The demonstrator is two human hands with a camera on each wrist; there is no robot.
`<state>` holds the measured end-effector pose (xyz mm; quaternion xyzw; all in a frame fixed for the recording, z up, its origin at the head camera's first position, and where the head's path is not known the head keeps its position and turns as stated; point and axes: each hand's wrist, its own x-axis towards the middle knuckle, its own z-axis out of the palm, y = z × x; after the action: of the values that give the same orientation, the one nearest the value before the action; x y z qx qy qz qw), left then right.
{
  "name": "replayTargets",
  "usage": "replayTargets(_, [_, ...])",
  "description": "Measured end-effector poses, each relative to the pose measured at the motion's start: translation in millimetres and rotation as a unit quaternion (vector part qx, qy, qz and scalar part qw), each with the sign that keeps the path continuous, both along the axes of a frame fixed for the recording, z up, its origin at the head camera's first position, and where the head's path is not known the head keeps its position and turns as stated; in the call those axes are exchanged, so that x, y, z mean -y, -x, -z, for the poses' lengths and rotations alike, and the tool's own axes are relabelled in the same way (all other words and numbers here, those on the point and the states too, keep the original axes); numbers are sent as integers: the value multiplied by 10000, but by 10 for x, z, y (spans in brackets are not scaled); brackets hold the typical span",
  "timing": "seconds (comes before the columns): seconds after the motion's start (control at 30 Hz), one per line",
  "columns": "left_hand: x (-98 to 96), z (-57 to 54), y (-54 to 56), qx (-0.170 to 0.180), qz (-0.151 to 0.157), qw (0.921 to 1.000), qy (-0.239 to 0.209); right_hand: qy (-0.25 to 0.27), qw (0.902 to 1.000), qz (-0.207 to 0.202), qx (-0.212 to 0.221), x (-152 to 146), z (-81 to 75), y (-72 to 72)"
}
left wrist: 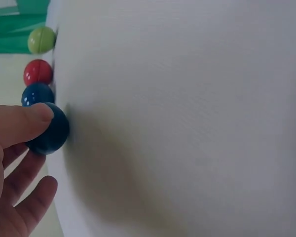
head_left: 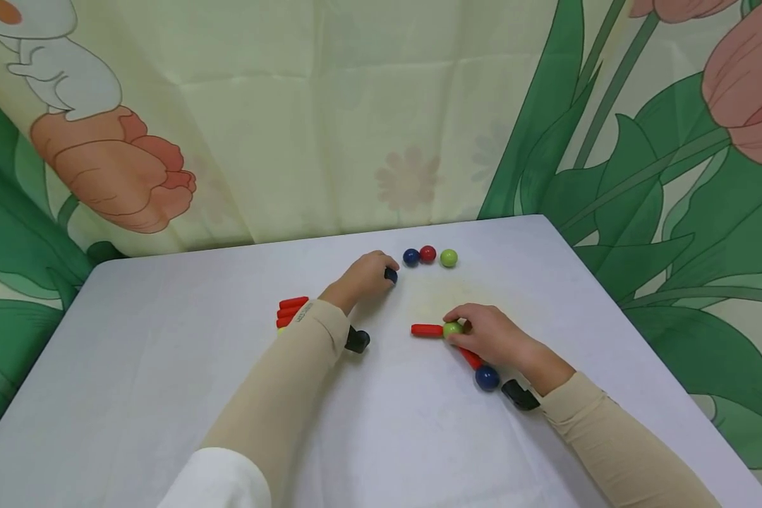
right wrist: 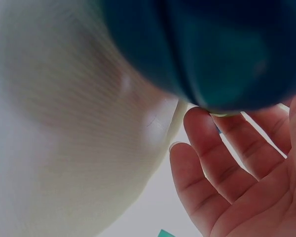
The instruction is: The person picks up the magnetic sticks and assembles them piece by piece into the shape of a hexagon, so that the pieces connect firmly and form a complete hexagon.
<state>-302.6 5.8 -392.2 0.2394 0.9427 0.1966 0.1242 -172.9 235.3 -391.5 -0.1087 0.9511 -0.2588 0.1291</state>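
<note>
My left hand (head_left: 365, 277) pinches a dark blue ball (head_left: 391, 275) between thumb and fingers near the back of the table; the left wrist view shows the thumb across this blue ball (left wrist: 58, 131). My right hand (head_left: 494, 337) grips a light green ball (head_left: 452, 330) between thumb and fingers. From the green ball one red stick (head_left: 426, 330) points left, and a second red stick (head_left: 471, 358) slants toward me. At the second stick's near end sits another blue ball (head_left: 487, 378), which fills the top of the right wrist view, close to the camera.
Along the back of the white table (head_left: 165, 381) lie a blue ball (head_left: 410, 257), a red ball (head_left: 427, 254) and a green ball (head_left: 449, 258). Several red sticks (head_left: 292, 303) lie beside my left forearm, which partly hides them. A patterned curtain (head_left: 355, 141) hangs behind the table.
</note>
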Motion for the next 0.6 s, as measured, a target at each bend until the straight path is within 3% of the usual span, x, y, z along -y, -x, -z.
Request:
replayTargets(0.3, [89, 3, -263, 285, 337, 9990, 76, -99, 9999, 1, 33, 22, -17, -5])
replayTargets(0.6, [198, 88, -539, 253, 662, 9975, 47, -125, 9999, 25, 14, 45, -11, -12])
